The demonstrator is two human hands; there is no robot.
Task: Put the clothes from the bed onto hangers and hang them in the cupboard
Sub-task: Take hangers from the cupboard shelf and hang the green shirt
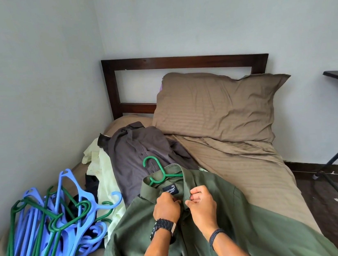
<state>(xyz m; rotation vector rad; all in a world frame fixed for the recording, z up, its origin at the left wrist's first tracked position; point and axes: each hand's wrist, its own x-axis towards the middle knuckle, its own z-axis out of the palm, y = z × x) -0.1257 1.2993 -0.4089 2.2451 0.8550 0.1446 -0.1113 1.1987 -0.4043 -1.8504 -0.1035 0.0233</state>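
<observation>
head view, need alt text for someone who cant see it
Both hands, left hand and right hand, pinch the collar placket of an olive green shirt already on a green hanger, laid on a bed. A pile of blue and green hangers and more shirts lie to the left.

Olive-green shirt [231, 233] at lower centre, with a dark label in white lettering, on a green hanger [158, 171]. Behind it lie a grey-brown shirt [137, 153] and a pale yellow garment [103, 173]; lower left — hangers [42, 236] in blue and green. Pillow [218, 104] and sheet [255, 168] — tan, faintly striped; headboard [176, 62] dark brown, walls [28, 81] pale grey.
</observation>
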